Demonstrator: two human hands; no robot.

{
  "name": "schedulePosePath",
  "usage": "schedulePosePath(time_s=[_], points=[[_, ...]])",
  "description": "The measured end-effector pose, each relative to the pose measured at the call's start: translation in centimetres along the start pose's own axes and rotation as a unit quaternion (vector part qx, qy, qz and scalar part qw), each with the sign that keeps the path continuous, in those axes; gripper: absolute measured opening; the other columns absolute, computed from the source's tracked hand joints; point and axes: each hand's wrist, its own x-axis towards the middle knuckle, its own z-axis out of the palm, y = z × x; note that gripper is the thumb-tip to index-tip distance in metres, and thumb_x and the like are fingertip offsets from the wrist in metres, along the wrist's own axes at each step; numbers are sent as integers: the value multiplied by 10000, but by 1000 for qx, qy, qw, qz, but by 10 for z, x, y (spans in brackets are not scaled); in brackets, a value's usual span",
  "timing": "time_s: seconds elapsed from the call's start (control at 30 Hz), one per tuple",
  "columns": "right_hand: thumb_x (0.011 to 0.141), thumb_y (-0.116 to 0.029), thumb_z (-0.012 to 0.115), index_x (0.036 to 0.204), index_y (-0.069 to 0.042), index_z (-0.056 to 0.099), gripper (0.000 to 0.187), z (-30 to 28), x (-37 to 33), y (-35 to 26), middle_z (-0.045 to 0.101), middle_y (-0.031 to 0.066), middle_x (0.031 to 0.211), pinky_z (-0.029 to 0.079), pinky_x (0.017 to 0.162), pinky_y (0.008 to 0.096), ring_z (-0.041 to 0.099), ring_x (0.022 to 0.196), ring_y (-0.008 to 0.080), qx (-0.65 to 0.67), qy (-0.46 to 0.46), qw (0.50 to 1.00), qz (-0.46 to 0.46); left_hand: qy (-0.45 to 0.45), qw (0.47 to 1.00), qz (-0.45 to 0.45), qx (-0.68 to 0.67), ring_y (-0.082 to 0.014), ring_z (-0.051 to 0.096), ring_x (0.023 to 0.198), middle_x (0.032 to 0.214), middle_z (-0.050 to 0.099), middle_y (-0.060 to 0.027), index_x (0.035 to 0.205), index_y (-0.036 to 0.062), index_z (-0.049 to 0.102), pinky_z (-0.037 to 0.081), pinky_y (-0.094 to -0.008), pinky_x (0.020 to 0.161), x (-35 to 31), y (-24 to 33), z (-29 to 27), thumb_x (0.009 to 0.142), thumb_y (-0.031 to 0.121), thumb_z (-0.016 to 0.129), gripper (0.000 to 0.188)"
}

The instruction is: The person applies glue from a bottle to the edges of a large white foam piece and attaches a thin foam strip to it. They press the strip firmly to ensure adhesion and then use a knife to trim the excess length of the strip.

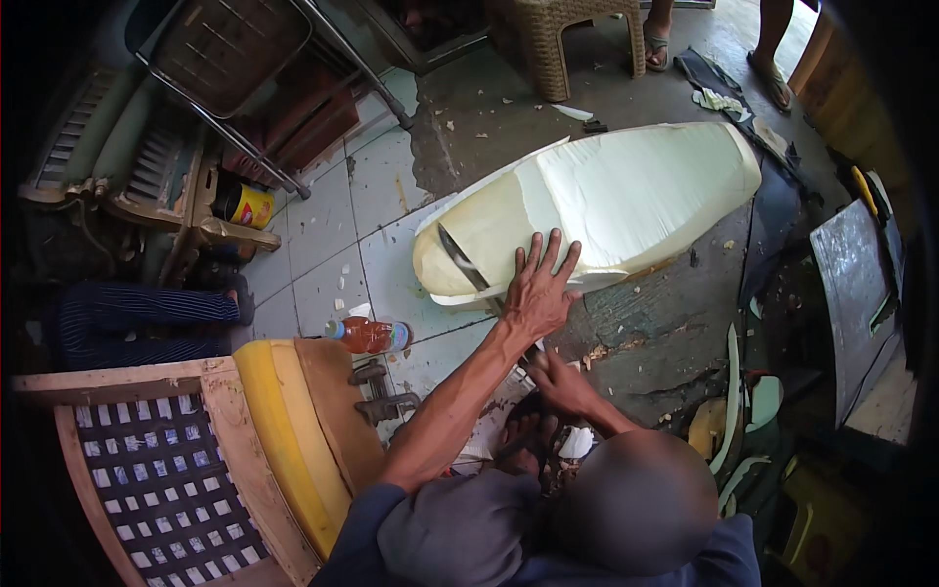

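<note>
A long pale foam seat pad (626,196) with a rounded end lies at a slant in front of me. My left hand (543,284) rests flat on its near edge with the fingers spread. My right hand (565,382) is closed round the handle end of a long knife, lower down and nearer to me. The knife's dark blade (462,256) shows over the pad's yellowish left part, with its tip pointing away to the left. My left wrist covers part of the blade, so how deep it sits in the foam I cannot tell.
A bottle of reddish-brown liquid (372,336) lies on the tiles. Left of me stands a wooden frame (245,440) with woven straps and yellow foam. A wicker-patterned stool (577,39) and another person's feet (657,49) are at the back. Foam offcuts (729,401) lie at right.
</note>
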Motion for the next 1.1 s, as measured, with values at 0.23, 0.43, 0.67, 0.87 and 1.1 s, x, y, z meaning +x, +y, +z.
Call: schedulePosePath(time_s=[0.23, 0.43, 0.67, 0.87, 1.1], points=[[1020, -374, 554, 1287, 31, 488, 490, 0, 18, -15, 678, 330, 1053, 505, 907, 525, 651, 1071, 520, 5, -36, 999, -5, -19, 999, -30, -36, -552, 332, 1452, 1603, 344, -278, 1579, 130, 387, 327, -720, 1118, 6, -3, -2, 1039, 330, 534, 594], [1012, -376, 544, 1324, 48, 447, 535, 14, 17, -18, 654, 370, 1110, 465, 1009, 552, 594, 1162, 550, 37, -58, 998, -10, -43, 996, -57, -44, -567, 360, 1430, 1586, 377, -282, 1572, 121, 400, 343, -727, 1101, 13, 3, -10, 1058, 362, 490, 575], [981, -301, 582, 1345, 68, 475, 529, 25, 43, -23, 646, 349, 1165, 494, 976, 543, 626, 1076, 550, 2, -96, 992, -79, -55, 994, -60, -69, -571, 343, 1438, 1590, 359, -296, 1578, 116, 378, 335, -726, 1109, 15, 2, -13, 1067, 355, 470, 572], [1029, -330, 572, 1215, 8, 519, 389, 63, 42, 9, 675, 289, 1069, 509, 937, 518, 673, 1014, 494, 25, 3, 977, -211, -39, 997, -50, -42, -594, 351, 1415, 1573, 360, -313, 1563, 99, 397, 353, -747, 1080, 16, 7, -16, 1066, 354, 472, 564], [1005, -221, 650, 1399, -54, 521, 446, 128, 154, 15, 517, 112, 1416, 386, 1135, 413, 484, 1304, 258, 261, -149, 917, -262, 27, 972, -39, -231, -524, 540, 1279, 1376, 553, -342, 1516, 72, 452, 483, -589, 1030, -10, 24, -56, 1057, 259, 510, 499]])
